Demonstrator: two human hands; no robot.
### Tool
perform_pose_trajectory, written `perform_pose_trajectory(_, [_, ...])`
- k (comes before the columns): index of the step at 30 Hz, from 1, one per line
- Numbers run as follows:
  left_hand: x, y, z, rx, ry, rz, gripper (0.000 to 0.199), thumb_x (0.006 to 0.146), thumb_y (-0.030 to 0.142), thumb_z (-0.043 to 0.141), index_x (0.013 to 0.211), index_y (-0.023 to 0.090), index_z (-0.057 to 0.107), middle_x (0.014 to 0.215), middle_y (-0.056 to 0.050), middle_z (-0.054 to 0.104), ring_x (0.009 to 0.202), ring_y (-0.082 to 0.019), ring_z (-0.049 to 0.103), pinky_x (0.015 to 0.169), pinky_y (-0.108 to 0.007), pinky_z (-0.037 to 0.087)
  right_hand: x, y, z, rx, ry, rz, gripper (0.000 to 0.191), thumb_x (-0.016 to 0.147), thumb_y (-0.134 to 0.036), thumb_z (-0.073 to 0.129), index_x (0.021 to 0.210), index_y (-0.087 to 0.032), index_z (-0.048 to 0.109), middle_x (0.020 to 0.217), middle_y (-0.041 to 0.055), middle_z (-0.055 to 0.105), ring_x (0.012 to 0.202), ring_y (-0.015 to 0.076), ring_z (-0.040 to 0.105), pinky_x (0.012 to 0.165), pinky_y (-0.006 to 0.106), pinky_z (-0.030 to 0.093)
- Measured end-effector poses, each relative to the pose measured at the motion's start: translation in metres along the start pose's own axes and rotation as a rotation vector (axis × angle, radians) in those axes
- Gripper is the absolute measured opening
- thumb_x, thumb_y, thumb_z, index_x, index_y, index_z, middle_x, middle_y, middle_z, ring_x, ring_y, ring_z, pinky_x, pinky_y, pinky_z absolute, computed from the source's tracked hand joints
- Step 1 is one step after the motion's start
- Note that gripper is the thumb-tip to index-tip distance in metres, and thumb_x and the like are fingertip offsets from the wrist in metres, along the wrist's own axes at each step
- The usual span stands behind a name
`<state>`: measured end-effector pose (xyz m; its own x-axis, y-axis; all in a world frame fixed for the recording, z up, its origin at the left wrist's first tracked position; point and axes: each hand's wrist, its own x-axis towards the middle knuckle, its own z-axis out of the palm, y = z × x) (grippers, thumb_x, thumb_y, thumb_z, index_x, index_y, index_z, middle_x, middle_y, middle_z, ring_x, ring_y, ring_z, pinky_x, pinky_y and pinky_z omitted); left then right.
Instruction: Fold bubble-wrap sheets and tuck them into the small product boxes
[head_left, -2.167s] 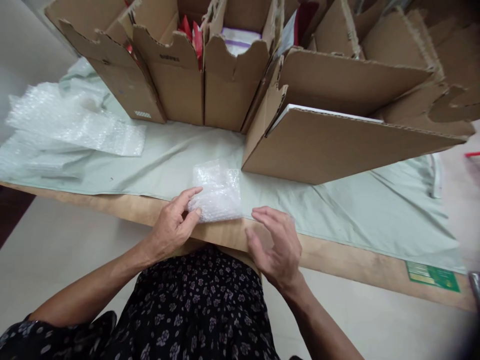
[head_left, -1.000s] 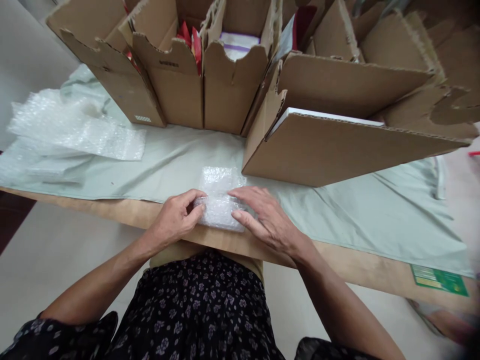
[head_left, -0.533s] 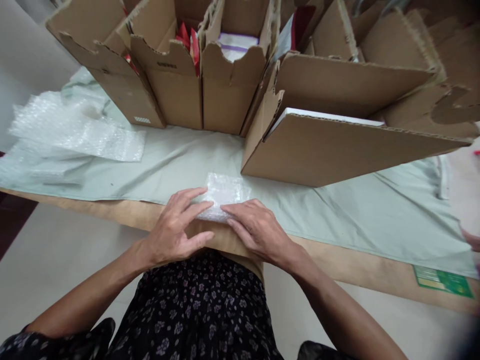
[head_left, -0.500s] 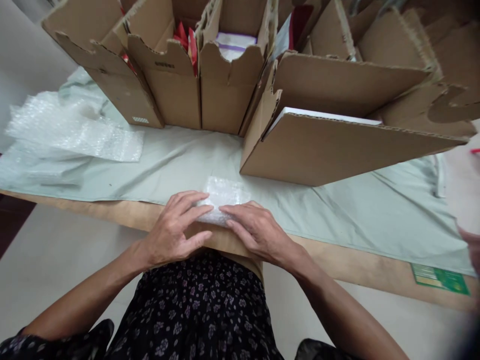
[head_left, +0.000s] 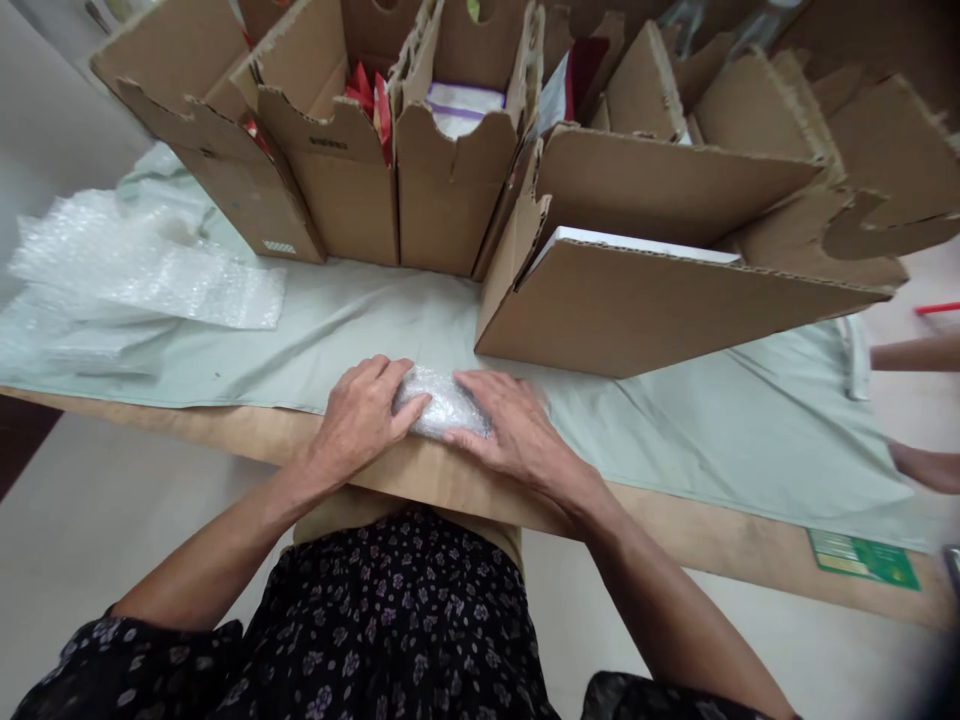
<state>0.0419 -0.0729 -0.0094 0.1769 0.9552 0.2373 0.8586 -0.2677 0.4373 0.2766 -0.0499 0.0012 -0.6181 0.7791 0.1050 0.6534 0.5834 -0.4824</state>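
A small bundle of bubble wrap (head_left: 444, 400) lies at the table's front edge, on the pale green cloth. My left hand (head_left: 367, 405) grips its left end, with the thumb on the near side and the fingers curled over the far side. At the right end, my right hand (head_left: 514, 420) holds it the same way, thumb in front and fingers behind. The wrap is rolled into a short, thick shape between both hands. Whatever may be inside it cannot be made out.
Several open cardboard boxes (head_left: 442, 190) stand along the back, some with red or white packets inside. Loose bubble wrap (head_left: 150, 260) is heaped at the left. A green card (head_left: 862, 558) lies on the wooden edge at right. Another person's limbs (head_left: 919, 355) show at the far right.
The flap of bubble wrap that stretched away from me is now rolled up into the bundle. Both hands have moved slightly forward and closed around its ends.
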Motion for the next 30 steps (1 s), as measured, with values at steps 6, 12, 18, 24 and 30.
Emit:
perform_pose_trajectory(6, [-0.013, -0.003, -0.014, -0.399, -0.114, -0.066, 0.062, 0.090, 0.039, 0.069, 0.145, 0.017, 0.053, 0.123, -0.013, 0.070, 0.106, -0.026, 0.069, 0.093, -0.042, 0.058, -0.014, -0.014, 0.010, 0.153, 0.192, -0.140, 0.029, 0.102, -0.026, 0.060, 0.131, -0.020, 0.062, 0.116, 0.0094, 0.074, 0.107, 0.0249, 0.067, 0.094, 0.043, 0.053])
perform_pose_trajectory(12, [-0.015, 0.016, -0.035, -0.600, -0.308, -0.036, 0.047, 0.093, 0.024, 0.061, 0.140, 0.021, 0.060, 0.109, -0.005, 0.076, 0.087, -0.017, 0.072, 0.076, -0.028, 0.060, -0.037, -0.019, -0.011, 0.203, 0.237, -0.163, 0.045, 0.101, -0.030, 0.063, 0.144, -0.025, 0.052, 0.135, 0.0121, 0.065, 0.123, 0.0266, 0.062, 0.103, 0.046, 0.053])
perform_pose_trajectory(18, [-0.015, 0.048, -0.038, -0.402, -0.225, 0.326, 0.041, 0.095, 0.014, 0.056, 0.135, 0.023, 0.058, 0.118, -0.006, 0.075, 0.104, -0.021, 0.072, 0.093, -0.036, 0.059, -0.048, -0.032, -0.048, 0.238, 0.023, -0.021, 0.075, 0.092, -0.048, 0.075, 0.154, -0.021, 0.043, 0.140, 0.0151, 0.065, 0.124, 0.0303, 0.063, 0.105, 0.049, 0.051])
perform_pose_trajectory(24, [0.003, 0.063, -0.048, -0.467, -0.105, 0.422, 0.052, 0.093, 0.021, 0.065, 0.142, 0.024, 0.049, 0.116, -0.007, 0.073, 0.104, -0.022, 0.070, 0.090, -0.035, 0.060, -0.045, -0.034, -0.072, 0.138, -0.017, 0.028, 0.006, 0.095, -0.021, 0.066, 0.099, -0.020, 0.070, 0.089, 0.0025, 0.077, 0.084, 0.0224, 0.069, 0.083, 0.040, 0.054])
perform_pose_trajectory(30, [0.070, 0.072, -0.060, -0.254, 0.298, 0.455, 0.054, 0.093, 0.025, 0.067, 0.145, 0.020, 0.051, 0.145, -0.017, 0.058, 0.137, -0.031, 0.055, 0.116, -0.050, 0.047, -0.056, -0.020, -0.143, 0.242, 0.514, 0.116, 0.023, 0.089, -0.028, 0.076, 0.112, -0.029, 0.071, 0.102, 0.0029, 0.078, 0.087, 0.0224, 0.075, 0.071, 0.033, 0.060])
